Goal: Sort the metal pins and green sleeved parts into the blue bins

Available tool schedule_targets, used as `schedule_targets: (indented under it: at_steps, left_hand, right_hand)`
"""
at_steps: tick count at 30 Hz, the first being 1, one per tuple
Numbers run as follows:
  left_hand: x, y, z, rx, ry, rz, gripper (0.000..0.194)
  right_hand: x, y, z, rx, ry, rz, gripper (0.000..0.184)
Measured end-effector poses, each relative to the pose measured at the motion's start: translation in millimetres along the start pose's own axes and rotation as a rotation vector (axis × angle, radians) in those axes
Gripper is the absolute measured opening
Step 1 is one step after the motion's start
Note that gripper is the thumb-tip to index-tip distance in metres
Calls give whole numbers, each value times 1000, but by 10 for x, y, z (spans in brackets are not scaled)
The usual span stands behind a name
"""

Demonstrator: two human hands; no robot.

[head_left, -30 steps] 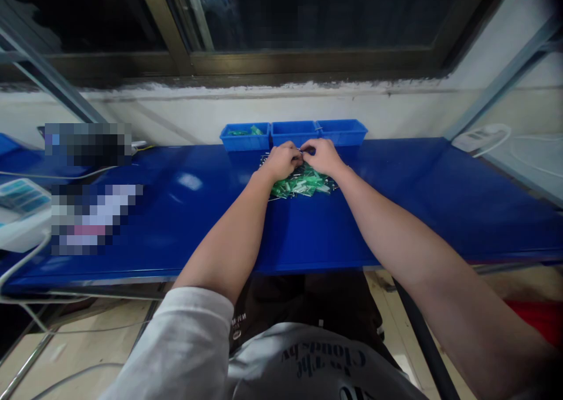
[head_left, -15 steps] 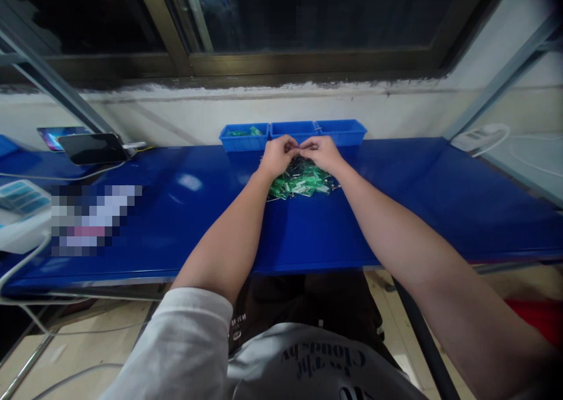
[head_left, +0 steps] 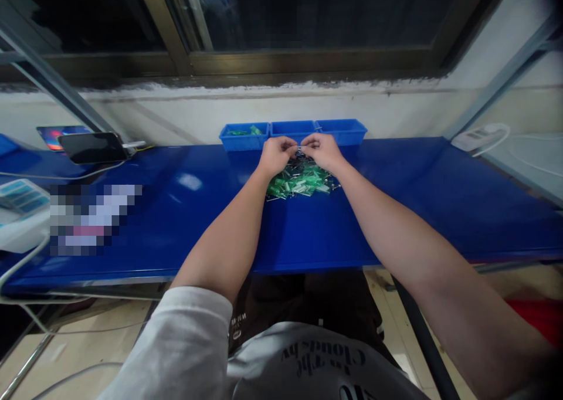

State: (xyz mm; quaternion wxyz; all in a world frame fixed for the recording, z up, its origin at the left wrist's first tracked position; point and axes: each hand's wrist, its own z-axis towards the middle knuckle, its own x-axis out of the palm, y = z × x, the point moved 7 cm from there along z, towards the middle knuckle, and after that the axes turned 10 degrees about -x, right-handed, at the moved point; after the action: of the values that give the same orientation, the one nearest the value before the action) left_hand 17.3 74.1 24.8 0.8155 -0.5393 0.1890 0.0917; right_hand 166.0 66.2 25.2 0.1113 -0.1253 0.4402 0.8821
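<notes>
A heap of small green parts with thin metal leads lies on the blue bench, just in front of three blue bins. My left hand and my right hand hover over the far side of the heap, fingers curled, fingertips meeting. Between them they pinch one small part, too tiny to make out clearly. Both forearms stretch out from the near edge of the bench.
Three blue bins stand in a row against the wall; the left one holds a few green parts. A phone and cables lie at the far left, a white device at the left edge, and a power strip at the right.
Both hands have risen a little off the heap and moved away from me towards the bins, staying pinched together on a small part.
</notes>
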Motion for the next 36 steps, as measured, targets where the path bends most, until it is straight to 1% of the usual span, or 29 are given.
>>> schedule_targets:
  at_steps: [3, 6, 10, 12, 15, 17, 19, 21, 24, 31, 36]
  left_hand:
    - [14, -3, -7, -11, 8, 29, 9]
    - [7, -32, -25, -13, -8, 72, 15]
    - [-50, -101, -60, -1, -37, 233, 27]
    - [-56, -117, -78, -5, 12, 333, 30]
    - [-9, -99, -113, -30, 172, 452, 31]
    - [19, -75, -137, -52, 252, 525, 31]
    - [35, -59, -151, -59, 288, 586, 32]
    - [45, -52, -155, -48, 298, 617, 30]
    - [60, -49, -149, -16, 290, 632, 25]
    - [95, -59, -133, 12, 249, 711, 17]
    - [101, -86, -139, 32, 214, 707, 16]
  right_hand:
    - [-13, 68, -13, -3, -4, 23, 13]
    - [-58, 102, -15, -11, -34, -31, 14]
    - [-224, 75, -11, -29, -168, -202, 13]
    - [-324, 42, -17, -31, -222, -318, 19]
    - [-455, -13, -31, -5, -257, -484, 30]
    - [-526, -51, -42, 47, -266, -567, 37]
    - [-567, -99, -55, 130, -257, -626, 47]
    - [-569, -156, -69, 218, -226, -657, 58]
    - [-511, -211, -75, 272, -172, -654, 68]
    - [-391, -166, -70, 213, -144, -652, 62]
    - [-352, -55, -52, 79, -152, -626, 47]
